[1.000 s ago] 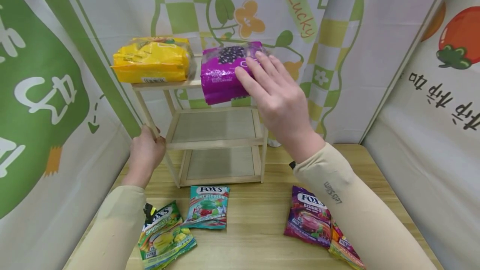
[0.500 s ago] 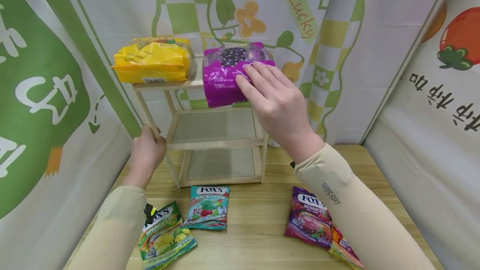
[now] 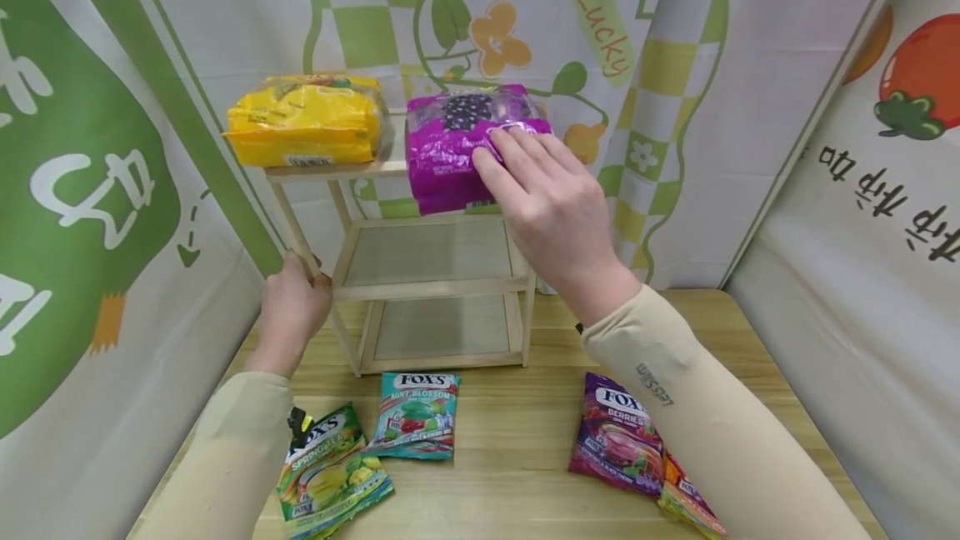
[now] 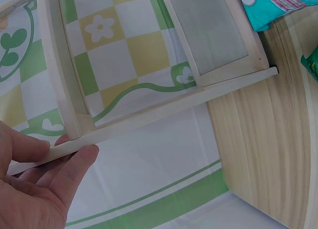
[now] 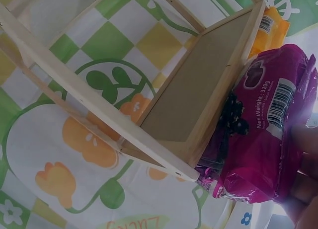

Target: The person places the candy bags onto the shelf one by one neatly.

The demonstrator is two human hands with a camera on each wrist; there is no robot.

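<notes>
A purple packet (image 3: pixel 450 152) printed with dark berries lies on the top shelf of a wooden rack (image 3: pixel 431 287), its near end jutting past the front edge. My right hand (image 3: pixel 562 207) holds it at its right front, fingers bent over the top. The thumb is hidden in the head view. The packet's barcode side shows in the right wrist view, with fingers (image 5: pixel 303 182) at the frame's edge. Left of it on the same shelf sits a yellow packet (image 3: pixel 303 127). My left hand (image 4: pixel 39 184) pinches the rack's left front post between thumb and fingers.
On the wooden table (image 3: pixel 510 432) before the rack lie a teal candy bag (image 3: pixel 416 415), a green candy bag (image 3: pixel 330 469) and a dark purple candy bag (image 3: pixel 618 436). An orange-and-yellow bag (image 3: pixel 686 498) is partly under my right forearm. Printed cloth encloses the table.
Within the first half second the purple packet shifted slightly right and toward me along with my right hand. Since then it has barely moved. The left hand has stayed on the post.
</notes>
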